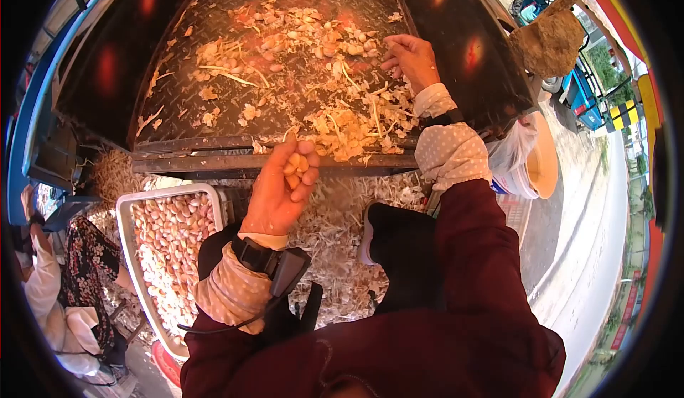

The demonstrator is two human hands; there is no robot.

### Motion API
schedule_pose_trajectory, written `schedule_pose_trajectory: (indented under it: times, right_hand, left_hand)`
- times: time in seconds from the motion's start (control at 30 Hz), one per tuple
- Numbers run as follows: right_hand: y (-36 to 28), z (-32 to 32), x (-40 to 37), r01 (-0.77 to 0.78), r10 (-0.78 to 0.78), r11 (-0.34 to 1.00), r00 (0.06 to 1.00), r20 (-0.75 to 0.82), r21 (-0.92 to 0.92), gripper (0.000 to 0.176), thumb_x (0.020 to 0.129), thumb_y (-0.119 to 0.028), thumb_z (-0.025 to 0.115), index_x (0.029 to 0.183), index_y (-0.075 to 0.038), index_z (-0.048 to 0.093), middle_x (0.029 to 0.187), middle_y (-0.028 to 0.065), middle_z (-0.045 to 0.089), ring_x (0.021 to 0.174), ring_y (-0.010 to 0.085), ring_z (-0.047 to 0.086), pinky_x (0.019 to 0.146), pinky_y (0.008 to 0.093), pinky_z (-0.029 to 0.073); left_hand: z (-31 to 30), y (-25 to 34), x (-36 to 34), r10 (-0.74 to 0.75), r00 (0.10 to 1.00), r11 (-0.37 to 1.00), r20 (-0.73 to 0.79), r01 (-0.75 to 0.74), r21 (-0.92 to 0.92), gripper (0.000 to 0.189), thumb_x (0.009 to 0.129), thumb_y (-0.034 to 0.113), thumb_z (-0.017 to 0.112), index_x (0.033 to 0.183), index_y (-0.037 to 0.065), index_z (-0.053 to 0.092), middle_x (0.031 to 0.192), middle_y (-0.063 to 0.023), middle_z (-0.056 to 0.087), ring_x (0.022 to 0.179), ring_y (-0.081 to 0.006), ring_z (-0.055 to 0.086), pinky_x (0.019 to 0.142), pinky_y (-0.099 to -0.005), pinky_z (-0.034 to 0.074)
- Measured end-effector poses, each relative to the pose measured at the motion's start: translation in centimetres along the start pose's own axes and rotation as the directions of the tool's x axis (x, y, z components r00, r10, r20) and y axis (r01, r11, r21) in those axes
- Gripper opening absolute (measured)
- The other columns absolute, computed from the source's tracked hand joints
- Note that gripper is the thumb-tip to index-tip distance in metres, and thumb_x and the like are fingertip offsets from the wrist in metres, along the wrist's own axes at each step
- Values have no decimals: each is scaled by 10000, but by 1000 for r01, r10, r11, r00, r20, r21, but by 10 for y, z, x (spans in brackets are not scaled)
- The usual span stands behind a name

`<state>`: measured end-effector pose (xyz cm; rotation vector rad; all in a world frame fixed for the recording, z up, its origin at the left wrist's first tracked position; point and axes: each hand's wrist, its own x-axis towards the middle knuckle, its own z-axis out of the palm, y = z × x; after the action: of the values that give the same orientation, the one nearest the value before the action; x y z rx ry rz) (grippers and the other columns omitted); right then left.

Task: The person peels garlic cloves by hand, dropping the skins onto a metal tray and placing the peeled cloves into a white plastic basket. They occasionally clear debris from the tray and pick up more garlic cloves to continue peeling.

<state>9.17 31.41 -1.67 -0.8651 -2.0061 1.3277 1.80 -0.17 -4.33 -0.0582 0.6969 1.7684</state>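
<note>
Several garlic cloves (295, 169) rest in my left hand (280, 188), palm up with the fingers curled round them, just in front of the metal truck bed's front edge (199, 163). My right hand (411, 60) is over the right side of the bed, its fingers bent and close together beside loose cloves (360, 48); whether anything is between them is too small to tell. Cloves and papery skins (342, 131) lie scattered over the dark bed, with a few dry stems (231, 76) among them.
A white crate (128, 255) full of cloves stands at lower left, beside a seated person (85, 291). At right are a white bucket (524, 177) with a plastic bag and a stone (548, 42). Husks (335, 241) cover the ground.
</note>
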Motion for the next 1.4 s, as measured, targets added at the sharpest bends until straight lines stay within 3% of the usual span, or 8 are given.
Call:
schedule_pose_trajectory:
  times: [0.23, 0.5, 0.77, 0.87, 1.1, 1.17, 1.23, 1.4]
  right_hand:
    - [10, 42, 47, 55, 8, 831, 994, 111, -554, 200, 874, -132, 611, 986, 16, 685, 707, 118, 690, 514, 161, 654, 523, 307, 512]
    - [30, 49, 42, 325, -188, 739, 941, 283, -590, 154, 829, -113, 676, 805, 38, 659, 640, 132, 648, 504, 173, 641, 580, 344, 522]
    - [7, 31, -32, -112, 25, 960, 948, 318, 258, 191, 846, -73, 697, 912, 74, 596, 734, 108, 643, 587, 169, 663, 505, 236, 541]
    - [-16, 24, -59, -217, -12, 840, 909, 417, 498, 178, 870, -73, 676, 971, 53, 602, 819, 108, 655, 674, 167, 681, 580, 226, 564]
    - [-67, 35, -109, -293, -230, 621, 819, 526, 727, 200, 902, -105, 634, 1026, 48, 602, 800, 108, 664, 685, 164, 688, 609, 220, 580]
    - [-80, 40, -124, -294, -222, 618, 825, 520, 729, 173, 899, -98, 630, 1000, 40, 602, 792, 110, 666, 670, 166, 687, 591, 228, 582]
    - [-88, 45, -136, -319, -264, 592, 791, 552, 740, 148, 891, -91, 635, 964, 32, 599, 795, 113, 667, 650, 165, 684, 551, 241, 579]
    - [-109, 63, -170, -327, -188, 739, 740, 646, 589, 140, 876, -92, 654, 937, 22, 600, 764, 104, 659, 593, 157, 671, 496, 231, 557]
  left_hand:
    - [3, 2, 0, -1, 1000, 1000, -6, 1, 16, 293, 996, 316, 496, 930, 37, 558, 813, -90, 563, 584, -124, 508, 364, -186, 346]
    - [2, 8, 1, 20, 999, 1000, -31, -19, 17, 290, 997, 312, 499, 955, 32, 560, 829, -91, 566, 578, -116, 501, 361, -179, 338]
    - [-16, 62, -87, 294, 955, 949, 37, -296, 110, 252, 1005, 252, 483, 977, 19, 575, 858, -92, 570, 588, -89, 486, 358, -153, 314]
    - [-71, 84, -149, 528, 845, 721, -89, -391, 572, 230, 969, 234, 532, 1040, 25, 598, 871, -50, 603, 623, -76, 507, 401, -150, 290]
    - [-217, 77, -232, 628, 725, 150, -284, 245, 958, 407, 874, 198, 635, 1230, 15, 561, 1066, -100, 626, 879, -172, 624, 681, -272, 520]
    - [-220, 76, -235, 697, 709, -413, 111, 271, 869, 336, 823, 123, 674, 1112, -34, 608, 1082, -212, 605, 1017, -346, 582, 876, -424, 453]
    - [-184, 84, -226, 716, 656, -477, 237, 213, 853, 353, 833, 112, 662, 1150, -31, 600, 1050, -193, 623, 953, -317, 604, 826, -391, 470]
    - [24, 52, -157, 543, 839, 359, 24, -259, 897, 345, 897, 154, 637, 1208, 10, 604, 887, -32, 640, 722, -99, 566, 586, -227, 431]
